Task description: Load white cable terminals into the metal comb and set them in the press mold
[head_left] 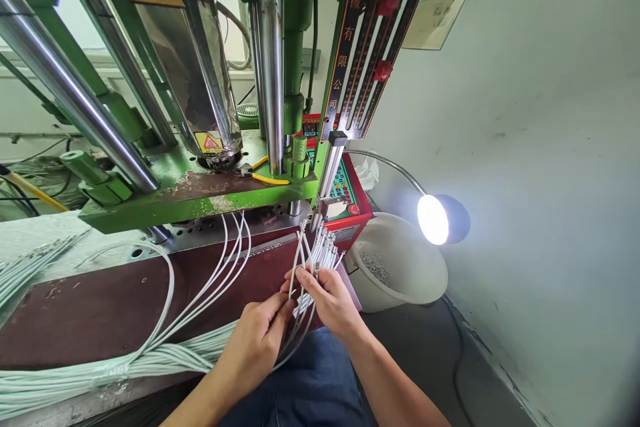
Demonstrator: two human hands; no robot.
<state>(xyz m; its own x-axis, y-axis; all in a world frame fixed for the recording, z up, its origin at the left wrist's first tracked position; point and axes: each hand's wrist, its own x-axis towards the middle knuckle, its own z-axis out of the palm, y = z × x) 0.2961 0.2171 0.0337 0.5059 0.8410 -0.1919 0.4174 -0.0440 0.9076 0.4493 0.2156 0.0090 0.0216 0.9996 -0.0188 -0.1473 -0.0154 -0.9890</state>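
Close together over my lap, my left hand (261,340) and my right hand (327,297) both pinch thin white cables (303,255). The cable ends stick up above the fingers of my right hand. My left hand grips the cables a little lower, with its thumb and fingers pressed together. Just behind my right hand lies a cluster of white cables with metal tips (327,250). A thick bundle of pale cables (165,357) runs along the table's front edge to the left. Several white cables (243,247) curve from it up under the green machine plate (200,203).
A green press with steel columns (273,80) stands ahead. Yellow-handled cutters (270,179) lie on its plate. To the right are a red control box (356,190), a lit lamp (433,219) and a white bucket (415,273) with small pieces inside. More cables (35,263) lie at left.
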